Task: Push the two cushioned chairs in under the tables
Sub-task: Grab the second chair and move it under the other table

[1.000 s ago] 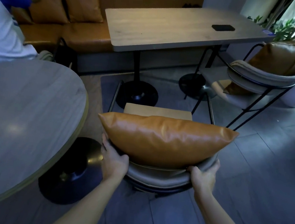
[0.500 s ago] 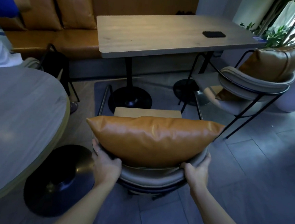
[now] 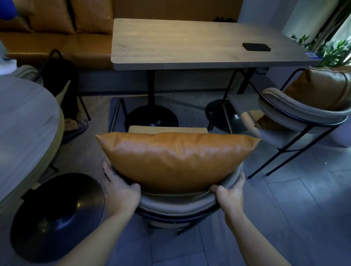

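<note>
Right in front of me stands a chair with a curved grey padded backrest (image 3: pixel 175 204) and a tan leather cushion (image 3: pixel 175 156) leaning against it. My left hand (image 3: pixel 119 189) grips the left end of the backrest and my right hand (image 3: pixel 229 197) grips the right end. The chair faces a rectangular wooden table (image 3: pixel 177 44), its seat front near the table's black pedestal base (image 3: pixel 152 116). A second cushioned chair (image 3: pixel 306 109) stands at the right, angled beside the same table and pulled out from it.
A round table (image 3: pixel 13 132) with a wide black disc base (image 3: pixel 59 216) is close on my left. A tan bench sofa (image 3: pixel 58 39) runs behind. A black phone (image 3: pixel 256 47) lies on the rectangular table. A person sits at far left. Plants stand at the far right.
The chair in my hands has slid forward toward the rectangular table, and I have followed it. Both hands keep the same grip on the backrest.
</note>
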Demonstrator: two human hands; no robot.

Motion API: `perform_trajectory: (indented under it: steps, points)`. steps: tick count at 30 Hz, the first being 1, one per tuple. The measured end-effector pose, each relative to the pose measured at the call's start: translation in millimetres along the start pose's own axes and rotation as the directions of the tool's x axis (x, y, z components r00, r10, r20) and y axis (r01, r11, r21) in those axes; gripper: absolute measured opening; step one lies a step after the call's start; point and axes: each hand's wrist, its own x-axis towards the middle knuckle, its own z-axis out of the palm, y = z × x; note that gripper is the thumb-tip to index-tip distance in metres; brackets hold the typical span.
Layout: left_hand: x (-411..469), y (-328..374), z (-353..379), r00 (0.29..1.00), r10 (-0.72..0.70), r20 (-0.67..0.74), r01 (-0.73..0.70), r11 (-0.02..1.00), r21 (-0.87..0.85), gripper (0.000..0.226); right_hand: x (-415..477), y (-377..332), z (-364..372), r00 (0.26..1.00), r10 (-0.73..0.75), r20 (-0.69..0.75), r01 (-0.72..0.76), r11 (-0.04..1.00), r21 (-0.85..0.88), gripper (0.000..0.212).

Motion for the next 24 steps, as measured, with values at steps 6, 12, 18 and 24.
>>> perform_trajectory:
  steps: [6,12,18,24]
  points:
    - [2.1,5.2,4.5,1.000,0.005,-0.025,-0.005,1.000,0.000,0.106,14.9,2.4,-3.5,0.997,0.008,0.074,-0.012,0.998,0.053,0.132]
    - [3.8,6.2,3.9,1.000,0.025,-0.006,-0.025,1.000,0.002,0.100,28.5,6.9,-1.0,0.998,-0.009,0.054,0.006,0.998,0.058,0.124]
    - [11.6,10.3,7.6,0.999,0.009,-0.043,-0.009,1.000,-0.009,0.098,33.6,-9.0,4.1,0.998,-0.008,0.067,0.007,1.000,0.011,0.122]
    - [28.3,17.6,12.2,0.999,0.004,-0.047,-0.005,1.000,-0.011,0.097,53.1,-25.2,13.5,0.996,-0.023,0.086,0.024,1.000,-0.010,0.112]
